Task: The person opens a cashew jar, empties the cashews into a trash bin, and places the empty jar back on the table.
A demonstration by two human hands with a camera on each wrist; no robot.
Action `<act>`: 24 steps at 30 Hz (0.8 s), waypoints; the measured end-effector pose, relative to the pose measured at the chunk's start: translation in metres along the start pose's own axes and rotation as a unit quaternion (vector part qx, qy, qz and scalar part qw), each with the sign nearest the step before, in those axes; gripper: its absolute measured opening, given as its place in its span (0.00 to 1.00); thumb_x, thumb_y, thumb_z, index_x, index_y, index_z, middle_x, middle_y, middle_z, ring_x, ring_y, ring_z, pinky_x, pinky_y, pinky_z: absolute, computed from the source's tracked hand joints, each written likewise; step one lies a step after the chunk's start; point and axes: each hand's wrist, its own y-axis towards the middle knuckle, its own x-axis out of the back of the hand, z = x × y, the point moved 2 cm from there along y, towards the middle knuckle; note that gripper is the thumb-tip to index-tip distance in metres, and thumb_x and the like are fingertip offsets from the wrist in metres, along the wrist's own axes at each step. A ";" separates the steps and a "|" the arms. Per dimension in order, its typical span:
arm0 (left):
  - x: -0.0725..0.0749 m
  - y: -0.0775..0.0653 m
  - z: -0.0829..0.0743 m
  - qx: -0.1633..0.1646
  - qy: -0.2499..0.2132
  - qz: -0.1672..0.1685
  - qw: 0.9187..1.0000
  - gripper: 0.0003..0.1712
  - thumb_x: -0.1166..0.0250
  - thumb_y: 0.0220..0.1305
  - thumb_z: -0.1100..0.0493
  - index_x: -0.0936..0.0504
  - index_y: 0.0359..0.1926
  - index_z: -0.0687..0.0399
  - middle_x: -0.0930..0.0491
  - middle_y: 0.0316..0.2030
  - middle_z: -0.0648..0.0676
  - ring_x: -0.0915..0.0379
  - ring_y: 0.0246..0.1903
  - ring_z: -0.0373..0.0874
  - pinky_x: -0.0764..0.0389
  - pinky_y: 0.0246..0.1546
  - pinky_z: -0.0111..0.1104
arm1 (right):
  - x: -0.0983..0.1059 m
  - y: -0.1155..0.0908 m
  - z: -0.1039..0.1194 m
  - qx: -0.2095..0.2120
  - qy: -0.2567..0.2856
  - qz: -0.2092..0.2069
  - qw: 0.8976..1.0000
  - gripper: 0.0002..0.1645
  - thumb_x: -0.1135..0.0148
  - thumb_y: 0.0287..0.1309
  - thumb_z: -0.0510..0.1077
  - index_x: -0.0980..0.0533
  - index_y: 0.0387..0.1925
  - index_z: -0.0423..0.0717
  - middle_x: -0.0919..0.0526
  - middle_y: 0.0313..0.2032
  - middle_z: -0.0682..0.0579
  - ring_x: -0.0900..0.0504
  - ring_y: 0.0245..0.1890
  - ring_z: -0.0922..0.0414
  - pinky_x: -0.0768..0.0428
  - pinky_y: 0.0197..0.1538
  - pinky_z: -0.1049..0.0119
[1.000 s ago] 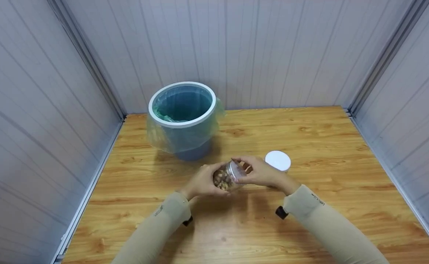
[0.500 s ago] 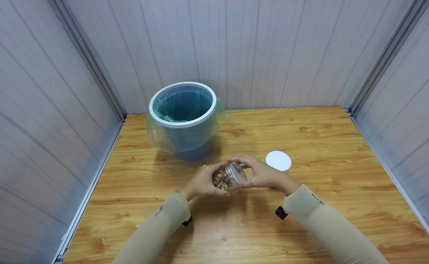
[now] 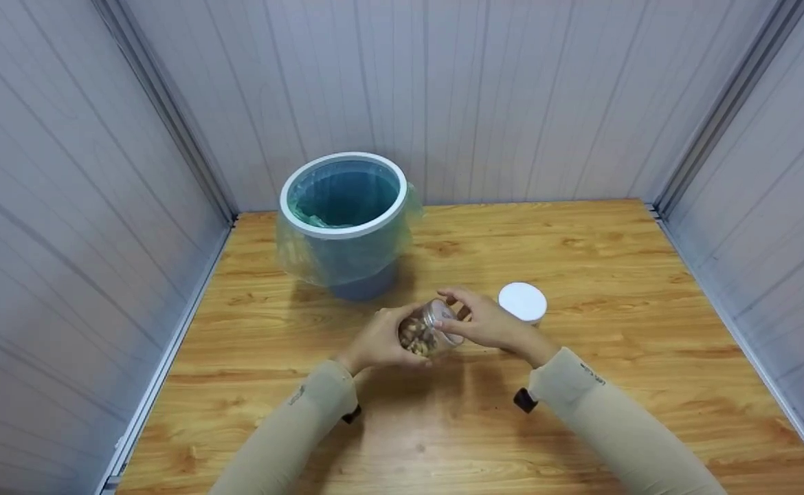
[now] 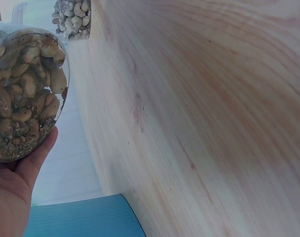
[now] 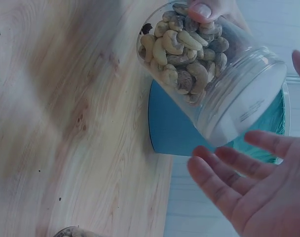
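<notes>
My left hand (image 3: 378,340) grips a clear plastic jar (image 5: 189,64) of cashews round its body and holds it tilted above the table. Its clear lid (image 5: 248,106), with small print on the end, points toward my right hand (image 3: 488,322). In the right wrist view the right fingers (image 5: 224,182) are spread and relaxed beside the lid, with a small gap between them and it. Through the jar's base in the left wrist view, cashews (image 4: 29,89) and dark crumbs show.
Behind the right hand stands a second jar with a white lid (image 3: 522,301); nuts (image 4: 71,19) show in it. A blue bin (image 3: 364,285) with a white rim and a green liner (image 3: 340,258) stands behind the left hand. Pale panel walls border the wooden table (image 3: 581,254).
Half a second ago my right fingers were round the lid; now they are spread off it, and the hand has turned. The left hand and jar have stayed almost still.
</notes>
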 end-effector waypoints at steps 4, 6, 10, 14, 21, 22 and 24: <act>0.000 0.000 0.001 -0.001 -0.003 0.001 1.000 0.52 0.11 0.46 0.53 0.23 0.74 0.51 0.11 0.55 0.50 0.15 0.48 0.41 0.13 0.51 0.36 | -0.001 0.001 0.000 -0.023 -0.010 -0.011 1.000 0.44 0.34 0.73 0.63 0.30 0.78 0.42 0.18 0.61 0.39 0.15 0.45 0.49 0.16 0.43 0.60; 0.001 0.000 0.001 0.000 -0.005 0.002 1.000 0.53 0.11 0.46 0.52 0.23 0.75 0.50 0.11 0.55 0.50 0.15 0.48 0.41 0.13 0.51 0.36 | -0.002 0.002 0.000 -0.024 -0.018 -0.016 0.999 0.43 0.34 0.72 0.64 0.28 0.76 0.41 0.16 0.58 0.41 0.16 0.43 0.51 0.17 0.41 0.61; 0.001 0.000 0.000 0.000 -0.011 0.004 1.000 0.54 0.11 0.46 0.50 0.24 0.76 0.47 0.12 0.56 0.49 0.15 0.49 0.41 0.13 0.52 0.37 | -0.001 0.002 -0.001 -0.027 -0.023 -0.012 0.999 0.44 0.33 0.71 0.66 0.26 0.75 0.41 0.15 0.56 0.44 0.16 0.43 0.53 0.16 0.42 0.61; 0.001 -0.001 0.000 -0.002 -0.009 0.006 1.000 0.55 0.11 0.46 0.48 0.25 0.77 0.46 0.12 0.58 0.49 0.15 0.50 0.41 0.13 0.52 0.37 | 0.000 0.000 0.000 -0.035 -0.007 0.004 0.999 0.47 0.30 0.69 0.66 0.29 0.77 0.43 0.17 0.58 0.45 0.16 0.45 0.51 0.16 0.42 0.60; 0.000 -0.001 0.000 -0.003 0.005 0.009 1.000 0.58 0.11 0.46 0.49 0.27 0.78 0.49 0.12 0.59 0.53 0.16 0.51 0.43 0.13 0.53 0.38 | 0.001 -0.003 0.001 -0.029 0.030 0.028 0.999 0.49 0.24 0.66 0.57 0.33 0.81 0.47 0.19 0.59 0.43 0.18 0.52 0.49 0.13 0.49 0.56; 0.000 -0.001 0.001 -0.003 0.008 0.009 1.000 0.58 0.11 0.45 0.48 0.27 0.78 0.50 0.12 0.58 0.53 0.16 0.51 0.44 0.13 0.53 0.38 | 0.001 -0.003 0.001 -0.022 0.032 0.029 0.999 0.49 0.24 0.65 0.55 0.33 0.81 0.47 0.19 0.59 0.43 0.19 0.53 0.49 0.13 0.51 0.54; 0.000 -0.001 0.002 0.000 0.012 0.010 1.000 0.59 0.11 0.45 0.46 0.26 0.78 0.51 0.12 0.58 0.53 0.16 0.50 0.43 0.13 0.53 0.38 | 0.002 -0.003 0.001 -0.003 0.027 0.031 0.999 0.49 0.23 0.63 0.51 0.33 0.81 0.47 0.20 0.61 0.41 0.20 0.56 0.46 0.13 0.56 0.49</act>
